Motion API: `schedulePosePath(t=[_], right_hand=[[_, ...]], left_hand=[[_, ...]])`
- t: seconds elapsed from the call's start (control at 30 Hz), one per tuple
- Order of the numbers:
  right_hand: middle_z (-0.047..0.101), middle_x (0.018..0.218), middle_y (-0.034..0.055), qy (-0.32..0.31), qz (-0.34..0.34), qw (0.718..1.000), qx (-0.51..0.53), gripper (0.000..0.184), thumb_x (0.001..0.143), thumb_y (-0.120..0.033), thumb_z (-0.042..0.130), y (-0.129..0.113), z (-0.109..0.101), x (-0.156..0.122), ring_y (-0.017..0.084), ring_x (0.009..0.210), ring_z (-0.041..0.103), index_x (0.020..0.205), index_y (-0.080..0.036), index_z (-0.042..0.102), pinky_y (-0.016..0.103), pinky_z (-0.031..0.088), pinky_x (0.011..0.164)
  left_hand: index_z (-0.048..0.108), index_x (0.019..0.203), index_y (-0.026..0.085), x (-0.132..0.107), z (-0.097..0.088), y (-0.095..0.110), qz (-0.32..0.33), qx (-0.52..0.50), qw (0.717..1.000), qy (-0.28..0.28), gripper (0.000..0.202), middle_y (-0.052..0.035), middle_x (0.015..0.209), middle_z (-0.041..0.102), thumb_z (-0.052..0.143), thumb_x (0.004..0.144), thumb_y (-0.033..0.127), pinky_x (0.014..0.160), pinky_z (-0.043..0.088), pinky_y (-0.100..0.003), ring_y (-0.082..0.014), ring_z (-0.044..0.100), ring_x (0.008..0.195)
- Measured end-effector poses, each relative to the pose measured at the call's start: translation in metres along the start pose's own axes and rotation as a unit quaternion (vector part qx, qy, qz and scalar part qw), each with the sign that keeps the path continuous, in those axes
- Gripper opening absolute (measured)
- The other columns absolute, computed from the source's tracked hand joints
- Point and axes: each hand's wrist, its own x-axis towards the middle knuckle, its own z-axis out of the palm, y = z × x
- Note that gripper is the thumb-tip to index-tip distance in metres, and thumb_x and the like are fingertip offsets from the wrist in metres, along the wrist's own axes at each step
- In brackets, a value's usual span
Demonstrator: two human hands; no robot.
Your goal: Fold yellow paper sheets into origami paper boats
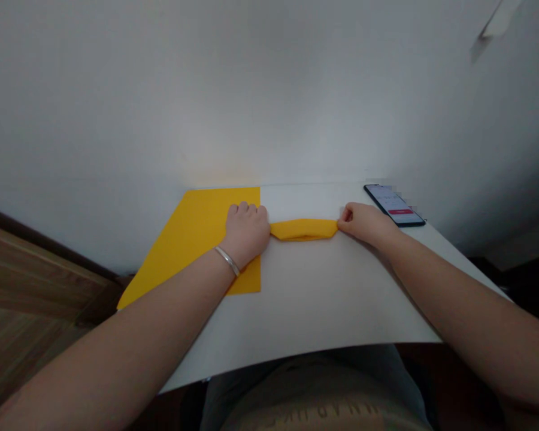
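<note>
A narrow folded strip of yellow paper lies crosswise on the white table, its ends tapering to points. My left hand, with a silver bangle on the wrist, is closed on the strip's left end; the fingers curl under and hide that tip. At the other end, my right hand pinches the right tip between thumb and forefinger. Beneath my left hand and forearm is a flat yellow sheet, partly covered by them.
A phone with a lit screen lies at the table's right side, just beyond my right hand. The white table meets a pale wall at the back. Wooden furniture stands at the left.
</note>
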Motion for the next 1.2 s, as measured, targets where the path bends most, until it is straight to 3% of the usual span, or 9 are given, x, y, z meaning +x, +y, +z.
schedulePosePath(t=[0.13,0.3,0.43,0.53,0.63,0.8,0.93,1.2], right_hand=[[0.067,0.080,0.0044,0.022,-0.064,0.997,0.019,0.022,0.075,-0.020,0.053,-0.006,-0.001,-0.006,0.018,0.068,0.058,0.095,-0.022,0.061,0.027,0.033,0.054],[0.067,0.088,0.0036,0.014,-0.166,0.984,0.059,0.026,0.079,-0.012,0.046,-0.014,0.001,-0.010,0.016,0.073,0.057,0.090,-0.024,0.066,0.027,0.037,0.063],[0.064,0.088,0.0059,0.046,-0.187,0.977,0.087,0.020,0.085,-0.028,0.049,-0.019,0.002,-0.012,0.019,0.078,0.057,0.090,-0.021,0.066,0.030,0.042,0.070],[0.063,0.100,0.0096,0.084,-0.219,0.970,0.070,0.030,0.081,-0.043,0.057,-0.022,0.002,-0.013,0.024,0.095,0.055,0.097,-0.020,0.067,0.037,0.041,0.086],[0.065,0.109,0.0096,0.072,-0.255,0.962,0.064,0.038,0.081,-0.047,0.058,-0.024,0.004,-0.012,0.026,0.102,0.053,0.106,-0.019,0.065,0.040,0.038,0.093],[0.067,0.108,0.0090,0.039,-0.269,0.959,0.081,0.035,0.084,-0.043,0.053,-0.025,0.008,-0.009,0.024,0.100,0.056,0.108,-0.019,0.065,0.040,0.038,0.092],[0.066,0.108,0.0090,0.057,-0.266,0.956,0.114,0.033,0.082,-0.037,0.057,-0.025,0.010,-0.008,0.024,0.100,0.056,0.108,-0.018,0.065,0.039,0.039,0.093],[0.068,0.105,0.0069,0.062,-0.256,0.939,0.220,0.032,0.076,-0.028,0.065,-0.029,0.009,-0.013,0.020,0.095,0.060,0.107,-0.019,0.065,0.035,0.045,0.087]], left_hand=[[0.060,0.096,0.009,0.000,-0.001,0.003,0.027,0.013,0.999,0.020,0.024,-0.0180,0.096,0.061,0.039,0.089,0.014,0.076,0.040,-0.041,-0.0311,0.055,0.091],[0.059,0.102,0.015,0.005,-0.004,0.005,0.104,-0.023,0.994,-0.003,0.022,-0.0126,0.100,0.060,0.041,0.090,0.013,0.074,0.043,-0.035,-0.0249,0.055,0.090],[0.061,0.102,0.019,0.009,-0.006,0.006,0.150,-0.043,0.988,0.012,0.019,-0.0093,0.096,0.061,0.046,0.091,0.017,0.075,0.042,-0.035,-0.0237,0.055,0.089],[0.063,0.098,0.019,0.009,-0.007,0.009,0.148,-0.061,0.987,0.021,0.019,-0.0084,0.094,0.063,0.045,0.091,0.018,0.074,0.042,-0.035,-0.0233,0.056,0.088],[0.064,0.097,0.018,0.008,-0.010,0.013,0.131,-0.091,0.987,0.018,0.026,-0.0084,0.094,0.064,0.041,0.095,0.029,0.076,0.041,-0.035,-0.0230,0.057,0.088],[0.062,0.105,0.017,0.005,-0.013,0.020,0.140,-0.139,0.980,0.006,0.034,-0.0091,0.098,0.063,0.041,0.094,0.042,0.082,0.041,-0.036,-0.0236,0.056,0.093],[0.057,0.116,0.015,0.005,-0.010,0.021,0.142,-0.185,0.972,0.017,0.035,-0.0096,0.105,0.062,0.045,0.093,0.038,0.086,0.041,-0.037,-0.0236,0.055,0.097],[0.058,0.109,0.013,0.007,-0.007,0.022,0.150,-0.247,0.957,0.028,0.029,-0.0095,0.103,0.062,0.048,0.091,0.034,0.087,0.043,-0.035,-0.0219,0.055,0.096]])
